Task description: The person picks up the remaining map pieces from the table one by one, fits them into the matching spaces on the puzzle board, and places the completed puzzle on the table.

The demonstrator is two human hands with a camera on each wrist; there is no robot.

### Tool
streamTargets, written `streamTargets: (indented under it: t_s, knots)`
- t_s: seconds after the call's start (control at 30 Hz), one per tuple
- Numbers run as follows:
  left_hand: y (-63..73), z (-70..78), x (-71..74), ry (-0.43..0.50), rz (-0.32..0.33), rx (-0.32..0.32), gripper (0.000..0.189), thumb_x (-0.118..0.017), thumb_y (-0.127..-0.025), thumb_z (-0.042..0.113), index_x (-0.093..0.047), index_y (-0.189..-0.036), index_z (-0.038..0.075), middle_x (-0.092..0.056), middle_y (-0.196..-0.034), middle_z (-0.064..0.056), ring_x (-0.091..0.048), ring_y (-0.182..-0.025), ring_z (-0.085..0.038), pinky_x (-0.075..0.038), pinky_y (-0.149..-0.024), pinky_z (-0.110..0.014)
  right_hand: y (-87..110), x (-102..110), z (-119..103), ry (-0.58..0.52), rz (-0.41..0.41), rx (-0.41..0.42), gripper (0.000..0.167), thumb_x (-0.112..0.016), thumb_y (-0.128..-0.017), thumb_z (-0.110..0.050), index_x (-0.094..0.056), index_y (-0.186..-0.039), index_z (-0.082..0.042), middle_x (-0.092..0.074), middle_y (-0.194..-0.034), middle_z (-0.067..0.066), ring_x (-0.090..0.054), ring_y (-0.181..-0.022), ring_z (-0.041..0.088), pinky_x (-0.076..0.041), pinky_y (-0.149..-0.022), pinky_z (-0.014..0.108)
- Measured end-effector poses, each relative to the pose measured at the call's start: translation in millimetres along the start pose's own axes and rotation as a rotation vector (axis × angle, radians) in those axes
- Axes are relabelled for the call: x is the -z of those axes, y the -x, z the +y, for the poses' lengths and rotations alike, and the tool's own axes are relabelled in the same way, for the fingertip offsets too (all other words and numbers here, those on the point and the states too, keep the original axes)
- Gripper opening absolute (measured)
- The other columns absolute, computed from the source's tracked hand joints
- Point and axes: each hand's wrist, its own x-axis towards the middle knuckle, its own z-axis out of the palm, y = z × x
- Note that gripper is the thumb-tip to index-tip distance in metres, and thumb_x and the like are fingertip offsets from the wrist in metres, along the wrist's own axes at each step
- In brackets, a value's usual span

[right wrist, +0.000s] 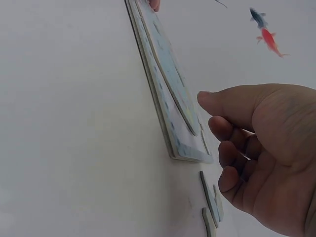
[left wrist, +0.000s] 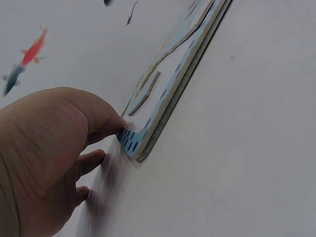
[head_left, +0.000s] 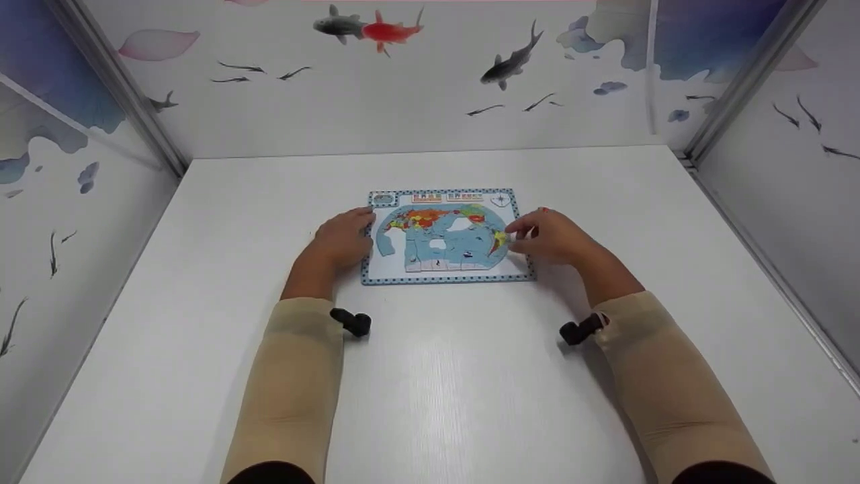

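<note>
A flat world-map puzzle (head_left: 440, 232) with a dotted blue border lies on the table. My left hand (head_left: 346, 238) rests at its left edge; in the left wrist view the thumb (left wrist: 106, 116) touches the border near the board's corner. The other fingers bend beside the edge. My right hand (head_left: 554, 235) is at the puzzle's right side, fingertips by a yellow part of the map. In the right wrist view its fingers (right wrist: 229, 153) are loosely bent, with a gap between thumb and index and nothing visible between them. White areas show within the map.
A few loose puzzle pieces (right wrist: 210, 197) lie beside the board near my right hand, hidden by it in the head view. The white table (head_left: 443, 376) is bounded by printed wall panels (head_left: 430, 101). Both wrists carry black camera mounts (head_left: 353, 323).
</note>
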Motion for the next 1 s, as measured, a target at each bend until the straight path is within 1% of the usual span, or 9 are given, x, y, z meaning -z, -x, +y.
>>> streamTargets:
  t_s: [0.13, 0.27, 0.37, 0.47, 0.57, 0.67, 0.83, 1.0]
  knots:
    - [0.2, 0.5, -0.2, 0.001, -0.002, 0.009, 0.065, -0.049, -0.106, 0.028, -0.034, -0.170, 0.029, -0.024, -0.180, 0.008, -0.014, -0.170, -0.028, -0.016, -0.138, -0.059, 3.5, 13, 3, -0.045, 0.007, -0.080, 0.042, -0.078, -0.098, -0.033, -0.072, -0.139, -0.025, -0.064, -0.123, 0.005, -0.055, -0.111, 0.027, -0.055, -0.081, 0.032]
    - [0.6, 0.7, -0.3, 0.006, -0.001, 0.014, 0.065, -0.049, -0.107, 0.028, -0.034, -0.170, 0.030, -0.024, -0.180, 0.009, -0.014, -0.170, -0.028, -0.016, -0.138, -0.059, 6.1, 25, 10, -0.077, 0.028, -0.097, 0.045, -0.077, -0.099, -0.035, -0.069, -0.142, -0.025, -0.063, -0.125, 0.006, -0.055, -0.113, 0.028, -0.056, -0.083, 0.034]
    - [0.4, 0.8, -0.3, 0.008, -0.001, 0.015, 0.065, -0.050, -0.107, 0.028, -0.034, -0.170, 0.030, -0.023, -0.180, 0.010, -0.014, -0.170, -0.028, -0.016, -0.138, -0.060, 7.0, 34, 17, -0.100, 0.057, -0.116, 0.044, -0.075, -0.100, -0.035, -0.068, -0.143, -0.025, -0.061, -0.127, 0.006, -0.055, -0.114, 0.028, -0.058, -0.086, 0.036]
    - [0.1, 0.8, 0.0, 0.006, -0.001, 0.015, 0.065, -0.050, -0.106, 0.027, -0.034, -0.170, 0.029, -0.023, -0.180, 0.010, -0.014, -0.170, -0.028, -0.016, -0.138, -0.060, 7.2, 40, 24, -0.117, 0.079, -0.143, 0.042, -0.074, -0.101, -0.036, -0.068, -0.142, -0.028, -0.060, -0.129, 0.005, -0.054, -0.116, 0.027, -0.062, -0.085, 0.037]
    - [0.3, 1.2, 0.2, 0.008, -0.001, 0.018, 0.065, -0.050, -0.106, 0.027, -0.034, -0.170, 0.029, -0.023, -0.180, 0.010, -0.014, -0.171, -0.029, -0.016, -0.138, -0.060, 6.0, 43, 30, -0.128, 0.086, -0.151, 0.043, -0.075, -0.100, -0.038, -0.069, -0.142, -0.029, -0.059, -0.131, 0.006, -0.053, -0.119, 0.027, -0.062, -0.084, 0.035]
    - [0.9, 1.6, 0.7, 0.016, 0.002, 0.016, 0.065, -0.050, -0.106, 0.027, -0.034, -0.169, 0.029, -0.024, -0.180, 0.009, -0.014, -0.170, -0.029, -0.016, -0.138, -0.060, 4.4, 45, 36, -0.123, 0.091, -0.145, 0.044, -0.075, -0.100, -0.040, -0.069, -0.142, -0.029, -0.060, -0.132, 0.006, -0.053, -0.120, 0.028, -0.060, -0.084, 0.033]
    - [1.7, 1.5, 1.2, 0.019, 0.000, -0.003, 0.064, -0.048, -0.106, 0.027, -0.036, -0.169, 0.027, -0.025, -0.180, 0.008, -0.016, -0.170, -0.029, -0.016, -0.138, -0.060, 3.6, 47, 42, -0.104, 0.102, -0.146, 0.048, -0.076, -0.098, -0.043, -0.068, -0.143, -0.027, -0.060, -0.133, 0.007, -0.054, -0.121, 0.029, -0.056, -0.086, 0.034]
    - [1.5, 0.4, 1.5, 0.022, -0.007, -0.001, 0.063, -0.048, -0.107, 0.028, -0.035, -0.169, 0.029, -0.024, -0.180, 0.009, -0.015, -0.170, -0.029, -0.015, -0.138, -0.059, 3.0, 47, 44, -0.101, 0.094, -0.167, 0.051, -0.077, -0.097, -0.046, -0.067, -0.144, -0.028, -0.059, -0.135, 0.008, -0.054, -0.123, 0.030, -0.057, -0.090, 0.036]
